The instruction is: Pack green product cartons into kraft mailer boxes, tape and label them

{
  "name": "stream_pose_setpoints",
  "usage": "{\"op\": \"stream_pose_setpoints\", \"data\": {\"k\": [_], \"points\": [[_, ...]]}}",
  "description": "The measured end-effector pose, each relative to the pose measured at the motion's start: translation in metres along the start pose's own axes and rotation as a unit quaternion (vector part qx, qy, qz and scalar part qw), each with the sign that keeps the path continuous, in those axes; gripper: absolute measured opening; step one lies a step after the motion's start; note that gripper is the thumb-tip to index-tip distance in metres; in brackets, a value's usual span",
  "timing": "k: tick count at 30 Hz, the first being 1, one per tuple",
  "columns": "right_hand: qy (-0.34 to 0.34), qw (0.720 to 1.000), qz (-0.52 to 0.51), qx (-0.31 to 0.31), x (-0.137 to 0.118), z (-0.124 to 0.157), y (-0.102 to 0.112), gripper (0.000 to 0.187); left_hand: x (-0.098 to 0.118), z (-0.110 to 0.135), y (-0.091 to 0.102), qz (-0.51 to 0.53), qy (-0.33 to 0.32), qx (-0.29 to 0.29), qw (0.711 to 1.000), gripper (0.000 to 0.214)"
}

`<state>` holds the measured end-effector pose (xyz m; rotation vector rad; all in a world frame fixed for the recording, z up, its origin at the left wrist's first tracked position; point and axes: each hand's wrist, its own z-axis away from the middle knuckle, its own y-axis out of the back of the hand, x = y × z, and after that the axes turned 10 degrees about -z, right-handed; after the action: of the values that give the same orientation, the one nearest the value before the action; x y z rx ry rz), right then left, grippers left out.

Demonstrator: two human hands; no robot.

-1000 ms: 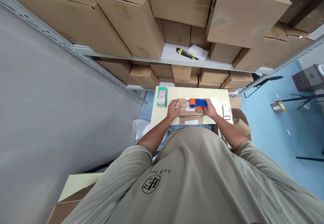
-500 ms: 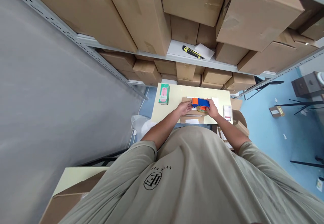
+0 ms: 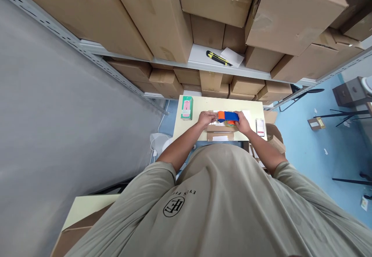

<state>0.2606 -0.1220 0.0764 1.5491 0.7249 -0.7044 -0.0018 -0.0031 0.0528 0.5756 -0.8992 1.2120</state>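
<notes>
Hands sit close together at the middle of the pale yellow table [image 3: 186,127] on my feed. The left hand [image 3: 207,118] stretches out narrow and nearly flat toward the orange end of a tape dispenser [image 3: 228,116], and from my remote view I cannot tell whether its fingers grip that end or only lie just beside it. The right hand [image 3: 242,124] wraps the blue end of the handle and holds it. That dispenser lies level across a flat cardboard parcel [image 3: 221,128], with its tape roll [image 3: 231,123] low against the card. I judge the hold sound: both wrists sit low, the hands bracket the handle from either side, and the roll bears on the parcel rather than tilting off it. A firm, even pressure from both hands matters most in this position. Working left to right, I see a green-and-pink retail box [image 3: 187,108] standing apart on the table, then the parcel with its white label [image 3: 220,138], then a small white-and-red packet [image 3: 260,127] near the right edge. Beyond them, a yellow-and-black utility knife [image 3: 218,58] lies on a steel shelf [image 3: 171,64] among brown cardboard cartons [image 3: 157,20].
</notes>
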Motion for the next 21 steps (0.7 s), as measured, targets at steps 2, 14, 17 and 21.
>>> {"op": "stream_pose_setpoints", "data": {"k": [2,14,17,21], "points": [[0.001,1.000,0.014,-0.001,-0.005,-0.002,0.001,0.076,-0.001,-0.002,0.008,-0.005,-0.006,0.009,1.000,0.026],[-0.029,0.994,0.105,-0.015,0.004,0.010,0.026,0.072,-0.018,-0.007,0.100,-0.013,0.004,0.089,0.996,0.027],[-0.036,0.993,0.112,-0.013,0.010,0.013,0.033,0.071,-0.026,-0.007,0.111,-0.008,0.007,0.091,0.996,0.028],[-0.027,0.993,0.118,-0.003,0.015,0.014,0.028,0.071,-0.041,-0.009,0.104,-0.002,0.011,0.091,0.996,0.033]]}}
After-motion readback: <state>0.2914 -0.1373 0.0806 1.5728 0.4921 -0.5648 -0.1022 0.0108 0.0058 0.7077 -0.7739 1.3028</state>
